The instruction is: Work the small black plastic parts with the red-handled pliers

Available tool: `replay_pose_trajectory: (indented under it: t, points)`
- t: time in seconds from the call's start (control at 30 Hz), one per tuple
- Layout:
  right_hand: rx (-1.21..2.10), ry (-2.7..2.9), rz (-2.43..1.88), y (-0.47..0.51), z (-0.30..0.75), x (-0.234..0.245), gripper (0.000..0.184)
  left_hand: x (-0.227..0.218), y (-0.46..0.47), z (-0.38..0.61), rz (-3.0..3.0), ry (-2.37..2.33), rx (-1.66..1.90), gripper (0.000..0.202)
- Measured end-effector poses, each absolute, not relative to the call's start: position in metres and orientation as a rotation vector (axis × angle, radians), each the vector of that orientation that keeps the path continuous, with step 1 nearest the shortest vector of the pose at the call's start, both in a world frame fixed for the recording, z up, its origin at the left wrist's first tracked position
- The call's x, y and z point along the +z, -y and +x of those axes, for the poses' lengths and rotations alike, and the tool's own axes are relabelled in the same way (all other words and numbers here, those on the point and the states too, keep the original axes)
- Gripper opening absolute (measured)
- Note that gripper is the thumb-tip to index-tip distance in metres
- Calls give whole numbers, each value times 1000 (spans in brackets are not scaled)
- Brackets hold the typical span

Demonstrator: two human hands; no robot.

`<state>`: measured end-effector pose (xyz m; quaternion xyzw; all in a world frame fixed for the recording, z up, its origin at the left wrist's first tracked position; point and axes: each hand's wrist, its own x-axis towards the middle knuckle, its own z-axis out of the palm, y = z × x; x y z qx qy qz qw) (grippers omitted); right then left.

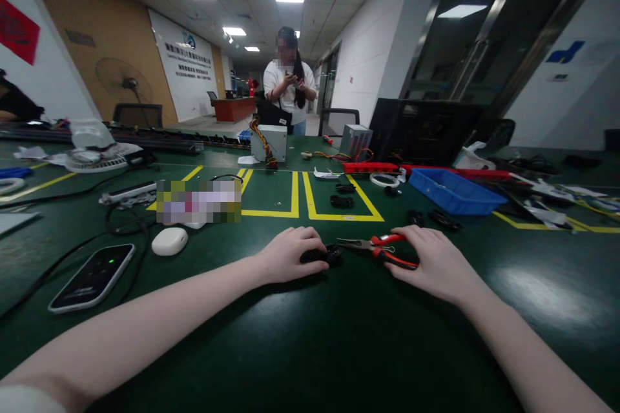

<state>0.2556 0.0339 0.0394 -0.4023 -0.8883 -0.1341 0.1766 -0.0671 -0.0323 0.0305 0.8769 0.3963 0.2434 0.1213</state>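
Note:
On the dark green table (339,335) my left hand (289,253) rests with fingers curled over a small black part (322,254). My right hand (431,261) lies beside it, its fingers closed on the red handles of a pair of needle-nose pliers (375,247). The pliers lie flat on the table, and their metal jaws point left toward the black part, close to it. Whether the jaws touch the part I cannot tell.
A blue plastic bin (453,191) stands at the right, with small black parts (341,201) inside yellow floor-tape boxes ahead. A phone (93,276) and a white case (169,241) lie left. Power supply boxes (269,142) sit farther back; a person (288,84) stands beyond the table.

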Motion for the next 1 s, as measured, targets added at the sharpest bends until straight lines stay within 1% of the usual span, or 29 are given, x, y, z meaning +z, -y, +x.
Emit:
replay_pose_trajectory:
  t: [0.13,0.23,0.5,1.0]
  points:
    - [-401,2502,-1093,-34,256,40,44,26,28,-69,2513,-1096,742,22]
    - [-415,2478,-1015,-32,256,42,41,22,23,-71,2450,-1037,806,21]
    - [-481,2503,-767,-27,243,43,43,13,13,-74,2434,-970,876,21]
    - [-378,2543,-781,-25,243,43,42,11,11,-74,2414,-962,886,20]
